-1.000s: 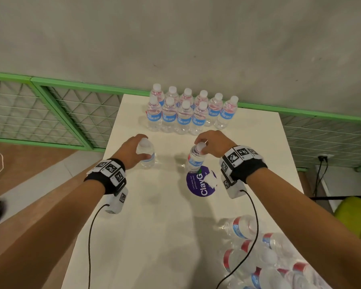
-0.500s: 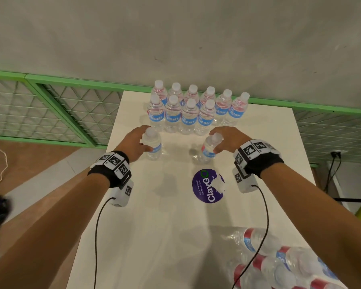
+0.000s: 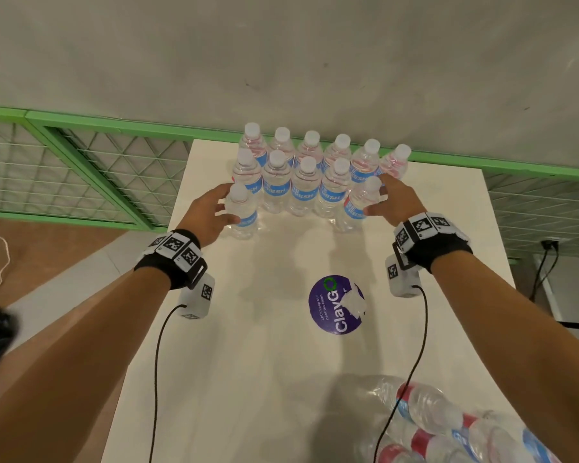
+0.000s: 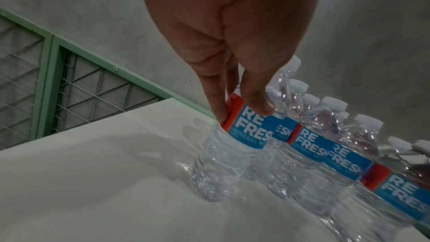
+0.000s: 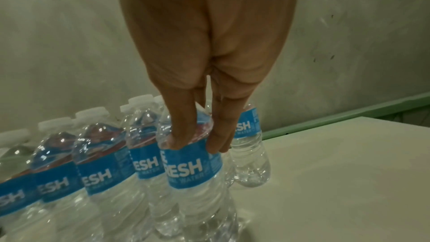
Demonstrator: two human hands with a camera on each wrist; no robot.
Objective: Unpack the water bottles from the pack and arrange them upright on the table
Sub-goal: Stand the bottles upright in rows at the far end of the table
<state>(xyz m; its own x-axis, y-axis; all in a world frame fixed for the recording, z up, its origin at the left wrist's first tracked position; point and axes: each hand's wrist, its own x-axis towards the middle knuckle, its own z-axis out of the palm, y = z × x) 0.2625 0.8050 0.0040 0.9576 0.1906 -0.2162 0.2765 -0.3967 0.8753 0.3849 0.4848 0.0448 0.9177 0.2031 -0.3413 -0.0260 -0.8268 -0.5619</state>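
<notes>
Your left hand (image 3: 208,212) fingers grasp one upright bottle (image 3: 243,213) and your right hand (image 3: 396,202) fingers another bottle (image 3: 358,208), both standing on the surface (image 3: 264,345) at upper centre.

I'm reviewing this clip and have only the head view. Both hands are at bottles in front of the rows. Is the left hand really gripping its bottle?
Observer: Yes. The left wrist view shows the left hand pinching the left bottle at the top of its label, over a red strip.
Operator: Is it set down?
Observer: Its base appears to rest on the table, upright.
Operator: And the right?
Observer: The right wrist view shows the right hand pinching the right bottle at the label's upper edge.
</notes>
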